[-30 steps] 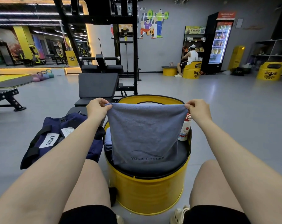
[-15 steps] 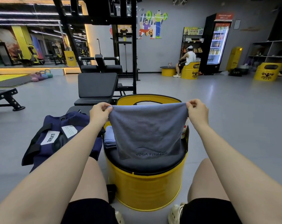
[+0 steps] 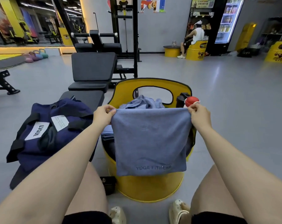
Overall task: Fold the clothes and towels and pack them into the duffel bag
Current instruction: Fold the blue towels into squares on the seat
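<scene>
Above yellow barrel seat, towel hanging from both hands' corner pinches

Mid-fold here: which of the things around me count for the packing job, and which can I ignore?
For the job:
- blue towel, pinched by left hand and right hand
- crumpled blue clothes on the yellow seat
- navy duffel bag

Ignore:
- red-capped bottle
- black bench
- kettlebells

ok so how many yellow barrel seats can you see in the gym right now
3. One yellow barrel seat directly ahead under the towel, one under the seated person, one far right. Others may be hidden.
</scene>
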The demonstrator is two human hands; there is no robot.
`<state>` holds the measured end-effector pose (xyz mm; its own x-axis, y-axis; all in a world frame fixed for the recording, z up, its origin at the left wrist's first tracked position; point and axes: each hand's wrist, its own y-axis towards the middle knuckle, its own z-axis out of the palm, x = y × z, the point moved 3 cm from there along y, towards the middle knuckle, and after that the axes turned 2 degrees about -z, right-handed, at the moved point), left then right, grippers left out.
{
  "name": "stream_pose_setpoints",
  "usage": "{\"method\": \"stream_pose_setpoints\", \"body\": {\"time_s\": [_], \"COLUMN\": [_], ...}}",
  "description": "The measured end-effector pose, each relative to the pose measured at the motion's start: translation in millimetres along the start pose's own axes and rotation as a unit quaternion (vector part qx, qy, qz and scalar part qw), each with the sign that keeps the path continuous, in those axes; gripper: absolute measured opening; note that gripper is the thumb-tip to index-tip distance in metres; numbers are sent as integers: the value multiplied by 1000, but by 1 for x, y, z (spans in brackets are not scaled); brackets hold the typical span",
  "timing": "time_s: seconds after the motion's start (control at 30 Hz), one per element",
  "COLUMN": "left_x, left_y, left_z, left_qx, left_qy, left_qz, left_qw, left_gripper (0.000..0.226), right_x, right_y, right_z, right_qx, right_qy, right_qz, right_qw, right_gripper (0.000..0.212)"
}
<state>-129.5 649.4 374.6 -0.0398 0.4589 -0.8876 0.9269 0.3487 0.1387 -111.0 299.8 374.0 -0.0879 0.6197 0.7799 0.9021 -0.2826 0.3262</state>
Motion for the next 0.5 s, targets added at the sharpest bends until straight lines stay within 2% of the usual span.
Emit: {"method": "stream_pose_setpoints", "body": {"time_s": [0.27, 0.5], "left_x": [50, 81], "left_y": [70, 118], "left_z": [48, 74], "left_qx": [-9, -27], "left_qy": [24, -2], "left_qz": [-42, -87], "left_qw": [999, 996], "left_gripper": [8, 8], "right_x": [-49, -60], "right_y": [46, 84], "right_z": [72, 114], "right_qx": [26, 22], "right_qy": [-16, -56], "right_qz": [48, 35], "right_qw": [998, 998], "right_gripper": [17, 18]}}
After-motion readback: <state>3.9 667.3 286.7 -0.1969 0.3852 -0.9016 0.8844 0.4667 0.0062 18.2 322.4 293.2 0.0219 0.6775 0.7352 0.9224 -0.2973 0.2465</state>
